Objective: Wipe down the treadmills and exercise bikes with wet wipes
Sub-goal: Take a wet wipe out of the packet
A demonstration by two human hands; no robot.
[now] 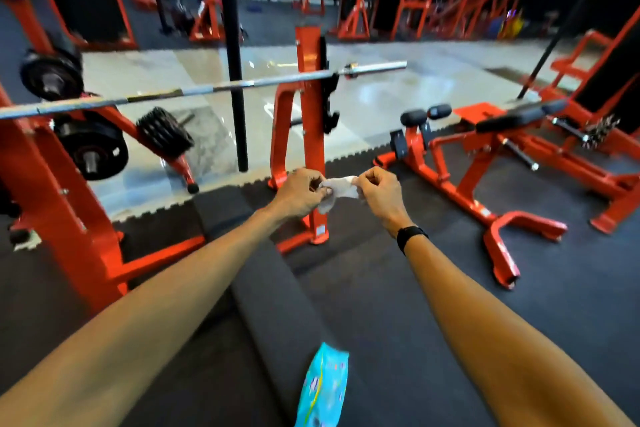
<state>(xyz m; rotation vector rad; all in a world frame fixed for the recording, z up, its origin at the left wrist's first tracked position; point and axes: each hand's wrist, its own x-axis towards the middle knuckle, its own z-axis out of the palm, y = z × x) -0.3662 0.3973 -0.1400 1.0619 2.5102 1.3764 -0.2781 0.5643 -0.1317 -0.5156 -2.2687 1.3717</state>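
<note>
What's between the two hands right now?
In the head view, only the white wet wipe spans the gap: the left hand and the right hand each pinch one end, stretching it between them.

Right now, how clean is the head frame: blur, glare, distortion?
Head view: wide-angle bend curves the steel barbell and stretches both forearms; glare sheets the glossy tile floor; the back of the gym is dark and smeared. The crumpled white wipe pinched between left hand and right hand is soft; the blue wipes packet is blurred.
</note>
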